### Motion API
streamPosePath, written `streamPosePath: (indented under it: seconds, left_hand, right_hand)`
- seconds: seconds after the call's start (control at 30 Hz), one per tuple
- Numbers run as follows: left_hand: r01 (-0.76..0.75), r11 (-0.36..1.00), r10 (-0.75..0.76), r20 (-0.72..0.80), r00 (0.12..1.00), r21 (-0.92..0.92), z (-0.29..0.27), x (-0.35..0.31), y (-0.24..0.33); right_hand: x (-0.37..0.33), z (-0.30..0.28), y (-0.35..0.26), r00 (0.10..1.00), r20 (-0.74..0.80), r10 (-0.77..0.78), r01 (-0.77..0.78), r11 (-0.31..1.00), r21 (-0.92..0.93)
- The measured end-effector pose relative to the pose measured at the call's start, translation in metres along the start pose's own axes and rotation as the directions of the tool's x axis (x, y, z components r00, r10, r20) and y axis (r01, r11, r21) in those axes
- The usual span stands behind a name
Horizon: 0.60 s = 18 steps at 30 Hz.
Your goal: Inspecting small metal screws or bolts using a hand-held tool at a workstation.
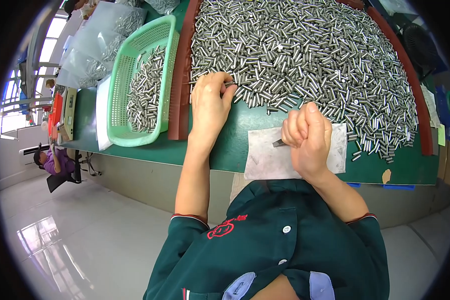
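A wide heap of short, shiny metal pins [295, 55] covers much of the green table. At its near left edge is my left hand [208, 100], its fingers curled and the thumb closed toward the index finger on a metal pin [229, 84], mostly covered by the fingertips. My right hand [310, 140] is closed in a fist above a smudged white cloth [265, 157]. From the finger side of this fist a small dark, flat-ended piece [278, 143] sticks out; the rest of it is hidden in the hand.
Brown-red strips [181, 85] border the heap at left and right. Beyond the left strip stands a light green mesh basket [113, 110] part-filled with pins. Clear bags [92, 47] of pins lie farther left, near a scale [69, 115]. A seated person [57, 162] is far left.
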<state>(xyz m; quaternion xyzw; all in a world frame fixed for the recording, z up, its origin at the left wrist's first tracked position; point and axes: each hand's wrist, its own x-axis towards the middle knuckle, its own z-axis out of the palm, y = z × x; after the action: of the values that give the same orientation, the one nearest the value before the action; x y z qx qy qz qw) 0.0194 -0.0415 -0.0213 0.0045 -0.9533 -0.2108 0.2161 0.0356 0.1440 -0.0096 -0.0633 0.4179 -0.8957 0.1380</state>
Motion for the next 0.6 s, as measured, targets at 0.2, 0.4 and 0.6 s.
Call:
streamPosePath:
  seconds: [0.2, 0.4, 0.6]
  left_hand:
    - [0.271, 0.920, -0.271, 0.039, 0.962, -0.282, 0.000, -0.003, 0.006]
    - [0.460, -0.045, -0.306, 0.451, 0.839, -0.887, -0.011, -0.009, -0.007]
    - [0.541, 0.066, -0.265, 0.508, 0.819, -0.838, -0.011, -0.010, 0.000]
  right_hand:
    - [0.001, -0.001, -0.002, 1.000, -0.020, 0.020, -0.019, 1.000, 0.012]
    - [0.001, 0.000, -0.004, 0.998, -0.034, 0.055, -0.052, 0.994, 0.098]
    - [0.002, 0.001, -0.005, 0.996, -0.052, 0.067, -0.062, 0.993, 0.100]
